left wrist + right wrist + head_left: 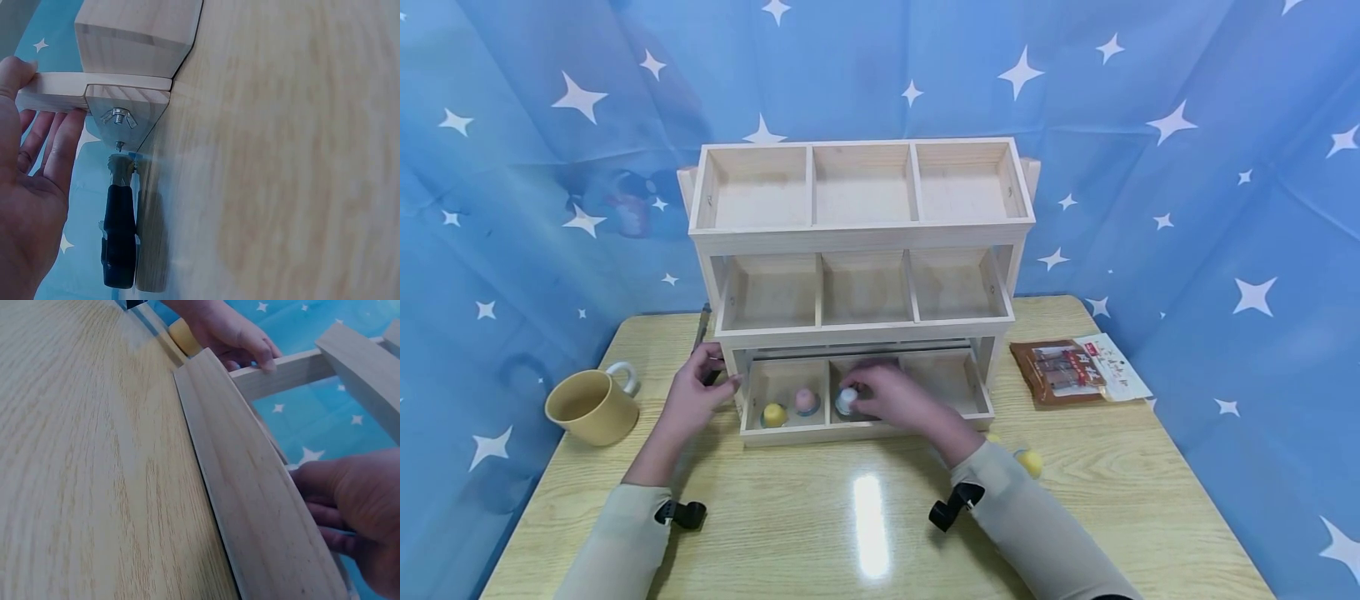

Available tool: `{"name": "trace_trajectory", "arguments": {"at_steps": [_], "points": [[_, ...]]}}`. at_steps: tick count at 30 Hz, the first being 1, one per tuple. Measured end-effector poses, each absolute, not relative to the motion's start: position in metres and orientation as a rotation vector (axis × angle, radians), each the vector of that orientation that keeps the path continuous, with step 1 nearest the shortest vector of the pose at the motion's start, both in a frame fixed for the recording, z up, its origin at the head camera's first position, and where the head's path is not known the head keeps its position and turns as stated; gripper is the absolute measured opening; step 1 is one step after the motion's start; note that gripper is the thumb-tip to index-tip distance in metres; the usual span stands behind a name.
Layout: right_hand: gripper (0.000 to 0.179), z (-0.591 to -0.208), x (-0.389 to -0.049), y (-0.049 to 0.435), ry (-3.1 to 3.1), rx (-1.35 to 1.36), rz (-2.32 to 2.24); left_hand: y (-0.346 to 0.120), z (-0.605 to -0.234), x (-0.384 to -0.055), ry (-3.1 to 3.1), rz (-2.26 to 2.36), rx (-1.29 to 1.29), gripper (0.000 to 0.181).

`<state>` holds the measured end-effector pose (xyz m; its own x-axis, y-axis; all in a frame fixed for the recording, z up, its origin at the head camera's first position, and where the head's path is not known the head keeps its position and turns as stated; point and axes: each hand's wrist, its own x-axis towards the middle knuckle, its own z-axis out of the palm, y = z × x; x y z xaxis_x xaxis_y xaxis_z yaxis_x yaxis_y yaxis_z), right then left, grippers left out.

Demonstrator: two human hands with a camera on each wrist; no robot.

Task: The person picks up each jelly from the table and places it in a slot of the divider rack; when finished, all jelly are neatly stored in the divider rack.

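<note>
A three-tier wooden shelf (862, 237) with divided trays stands mid-table. My left hand (694, 392) grips its lower left upright (53, 81), thumb on one side and fingers on the other. Over the bottom tray's middle compartment, my right hand (891, 398) pinches a small pale blue-and-white rounded piece (846, 401). In the right wrist view the tray's front board (250, 481) hides the right hand's fingertips. A yellow rounded piece (774, 415) and a pink one (807, 401) sit in the bottom left compartment.
A yellow mug (592, 408) with a white handle stands at the left. Beside the shelf's left leg is a black-handled tool (119, 231). Another yellow piece (1028, 462) lies by my right sleeve. A brown snack packet (1071, 371) lies at the right.
</note>
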<state>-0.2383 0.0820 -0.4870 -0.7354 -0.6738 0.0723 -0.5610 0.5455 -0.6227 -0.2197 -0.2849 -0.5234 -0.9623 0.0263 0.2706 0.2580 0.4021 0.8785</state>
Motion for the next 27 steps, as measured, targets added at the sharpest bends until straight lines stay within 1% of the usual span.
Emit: {"name": "trace_trajectory", "arguments": {"at_steps": [11,21,27], "points": [[0.030,-0.489,-0.242,0.078,2.596,-1.084,-0.878,-0.286,-0.525,-0.221,-2.431,-1.603,-0.263,0.045],[0.028,-0.490,-0.240,0.081,2.592,-1.082,-0.974,-0.285,-0.524,-0.220,-2.433,-1.605,-0.254,0.045],[0.026,-0.485,-0.232,0.088,2.567,-1.044,-1.131,-0.285,-0.523,-0.220,-2.434,-1.602,-0.257,0.045]]}}
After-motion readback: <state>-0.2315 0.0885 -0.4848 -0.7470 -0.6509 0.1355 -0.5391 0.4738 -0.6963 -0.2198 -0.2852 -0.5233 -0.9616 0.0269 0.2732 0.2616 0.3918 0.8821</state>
